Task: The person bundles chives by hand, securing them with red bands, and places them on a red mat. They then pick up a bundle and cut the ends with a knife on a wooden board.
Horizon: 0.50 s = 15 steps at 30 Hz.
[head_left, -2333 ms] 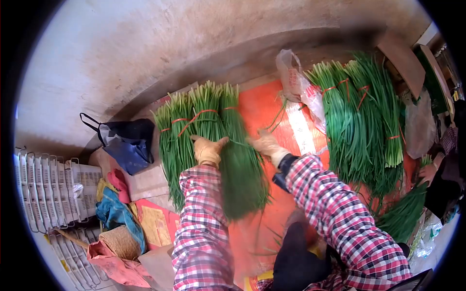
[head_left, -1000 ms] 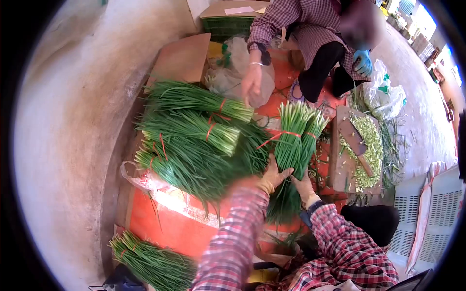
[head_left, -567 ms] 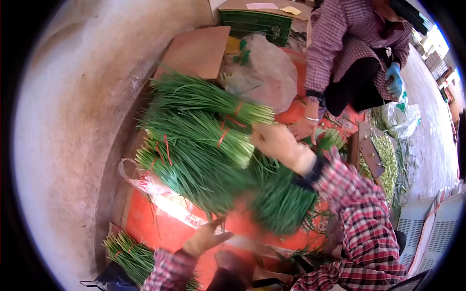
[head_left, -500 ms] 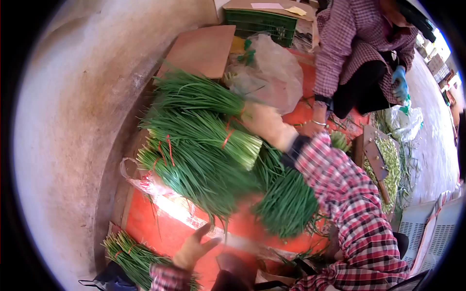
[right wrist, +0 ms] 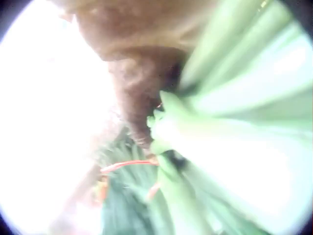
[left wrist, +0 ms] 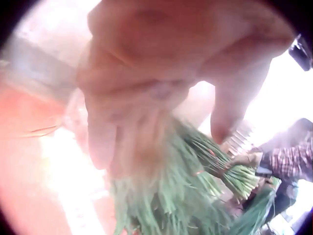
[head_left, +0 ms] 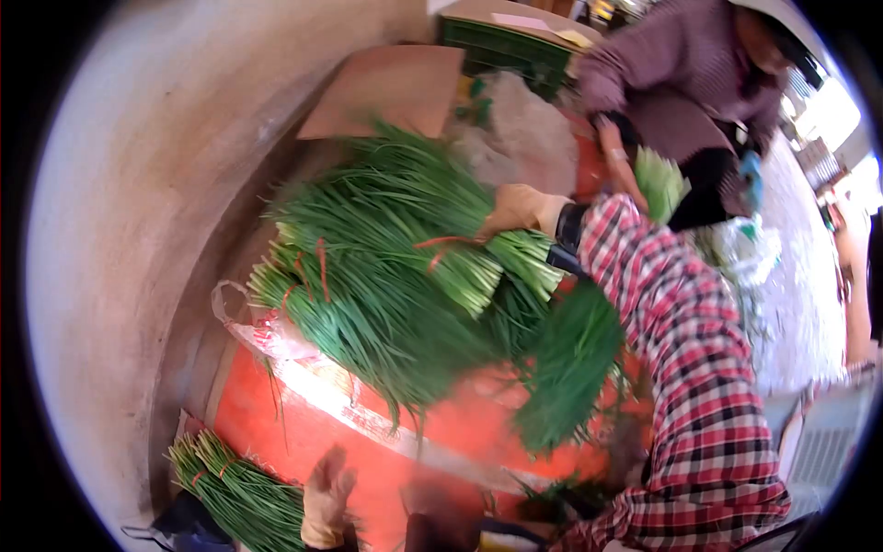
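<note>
Gloved fingers of my right hand [head_left: 522,210] curl round a bundle of long green stalks near its pale cut ends [head_left: 532,258], by a red tie. Close up in the right wrist view, the hand [right wrist: 142,63] lies against the pale stalks [right wrist: 220,139]. Further bundles [head_left: 368,276] are heaped below and left of it. My left hand [head_left: 327,500], gloved, hangs with loose fingers low over the red surface, holding nothing. The left wrist view has that hand [left wrist: 151,73] spread and blurred, with green leaves [left wrist: 166,210] beyond it.
Across from me a crouching person [head_left: 681,64] holds a pale-ended bundle [head_left: 659,184]. A separate bundle [head_left: 248,488] lies front left. Cardboard [head_left: 386,92], a clear bag [head_left: 524,129] and a green crate [head_left: 497,46] stand behind; a pale crate [head_left: 823,442] is at right.
My right hand has shifted a little right with the gripped bundle, whose pale ends now show below it. My left hand has drawn down and left. The other person has raised a bundle.
</note>
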Available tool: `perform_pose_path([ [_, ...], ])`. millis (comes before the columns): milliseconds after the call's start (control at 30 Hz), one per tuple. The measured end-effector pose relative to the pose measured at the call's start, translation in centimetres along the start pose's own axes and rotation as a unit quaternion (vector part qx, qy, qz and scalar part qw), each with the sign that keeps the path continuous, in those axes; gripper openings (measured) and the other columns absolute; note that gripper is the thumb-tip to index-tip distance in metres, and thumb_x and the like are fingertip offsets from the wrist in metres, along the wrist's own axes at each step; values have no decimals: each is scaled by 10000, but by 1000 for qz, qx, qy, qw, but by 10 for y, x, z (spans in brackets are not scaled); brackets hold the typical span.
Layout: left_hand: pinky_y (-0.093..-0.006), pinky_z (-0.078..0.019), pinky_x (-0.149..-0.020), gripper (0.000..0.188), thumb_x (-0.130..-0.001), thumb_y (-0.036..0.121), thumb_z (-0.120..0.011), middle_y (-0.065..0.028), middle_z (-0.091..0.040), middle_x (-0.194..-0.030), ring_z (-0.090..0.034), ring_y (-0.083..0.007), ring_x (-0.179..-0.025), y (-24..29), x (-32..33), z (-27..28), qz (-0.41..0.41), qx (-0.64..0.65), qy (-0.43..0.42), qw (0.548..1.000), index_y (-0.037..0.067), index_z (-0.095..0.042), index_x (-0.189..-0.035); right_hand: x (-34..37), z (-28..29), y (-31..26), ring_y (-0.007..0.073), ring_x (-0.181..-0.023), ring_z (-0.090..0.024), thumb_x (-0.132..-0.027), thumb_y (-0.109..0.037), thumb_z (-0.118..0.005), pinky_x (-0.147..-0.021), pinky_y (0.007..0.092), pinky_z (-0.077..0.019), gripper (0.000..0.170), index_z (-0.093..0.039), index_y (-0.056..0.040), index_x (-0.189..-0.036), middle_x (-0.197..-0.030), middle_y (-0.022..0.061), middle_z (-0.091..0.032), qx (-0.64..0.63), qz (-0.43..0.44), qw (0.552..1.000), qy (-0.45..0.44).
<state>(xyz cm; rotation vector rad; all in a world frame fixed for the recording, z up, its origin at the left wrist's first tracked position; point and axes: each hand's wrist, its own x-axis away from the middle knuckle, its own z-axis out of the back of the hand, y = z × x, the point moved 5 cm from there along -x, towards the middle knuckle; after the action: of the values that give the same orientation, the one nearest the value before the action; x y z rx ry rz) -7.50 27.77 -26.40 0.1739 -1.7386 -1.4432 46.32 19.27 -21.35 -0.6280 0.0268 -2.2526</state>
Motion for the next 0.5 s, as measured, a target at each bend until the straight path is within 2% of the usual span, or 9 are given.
perform_pose_path([
  [67,-367,-320,-1072,852,-754,192,-778,-246,-403,-1389,-376,-289,-1309,46,-12,-32,-113,-122,-64,984,-90,-291,-1394,84,12,-14,250,-777,-671,-664,-434,-774,-706,382,-518,509,-712,5,-912,-859,142,-693,-64,-34,997,-17],
  [100,-387,-281,-1096,983,-673,214,-840,-213,-326,-1456,-284,-293,-1371,72,-11,-57,-173,-193,-93,961,-24,-264,-1434,129,5,-21,217,-814,-666,-720,-411,-752,-745,354,-521,446,-710,-22,-935,-916,115,-695,-282,-57,953,-99],
  [133,-445,-238,-1115,1126,-580,265,-880,-217,-298,-1473,-271,-350,-1377,107,-3,-87,-326,-378,-92,862,1,-219,-1452,167,-7,-29,184,-850,-662,-776,-387,-730,-783,326,-525,384,-707,-50,-958,-973,89,-697,-483,-72,855,-173],
  [233,-616,-108,-1091,1369,-425,408,-886,-219,-155,-1526,-110,-403,-1418,146,34,-169,-395,-568,-150,706,10,-94,-1468,257,-46,-48,154,-834,-657,-857,-347,-667,-795,328,-529,350,-645,-52,-1044,-967,48,-694,-709,-29,617,-338],
  [333,-620,-98,-1100,1072,-668,392,-741,-175,-189,-1530,-113,-344,-1434,167,92,-215,-574,-495,-136,638,-58,-148,-1439,346,-50,-68,157,-865,-654,-865,-379,-644,-819,312,-534,379,-625,-59,-1067,-1009,68,-682,-775,-103,502,-371],
  [400,-572,-170,-1109,830,-795,235,-606,-220,-272,-1488,-200,-360,-1413,174,134,-245,-723,-483,-67,489,-65,-169,-1433,413,-28,-83,168,-868,-656,-902,-356,-595,-847,304,-526,347,-625,-48,-1057,-1011,92,-680,-812,-108,523,-236],
  [433,-508,-265,-1094,724,-812,85,-528,-245,-365,-1429,-350,-374,-1344,184,160,-256,-711,-452,-132,522,-65,-183,-1431,369,-111,-65,185,-899,-649,-928,-338,-556,-888,297,-510,334,-618,-47,-1079,-1029,99,-675,-890,99,310,-318],
  [467,-530,-370,-982,697,-898,417,-553,-242,-489,-1319,-504,-434,-1174,192,128,-297,-667,-324,-240,627,-37,-317,-1370,377,-109,-30,168,-931,-637,-962,-355,-485,-890,317,-505,333,-589,-87,-1131,-1044,71,-663,-941,78,329,28],
  [500,-530,-370,-982,697,-898,417,-553,-242,-489,-1319,-504,-434,-1174,197,140,-311,-673,-330,-239,617,-37,-317,-1370,401,-91,-22,168,-931,-637,-962,-355,-485,-890,317,-505,333,-589,-87,-1131,-1044,71,-663,-941,91,325,31],
])
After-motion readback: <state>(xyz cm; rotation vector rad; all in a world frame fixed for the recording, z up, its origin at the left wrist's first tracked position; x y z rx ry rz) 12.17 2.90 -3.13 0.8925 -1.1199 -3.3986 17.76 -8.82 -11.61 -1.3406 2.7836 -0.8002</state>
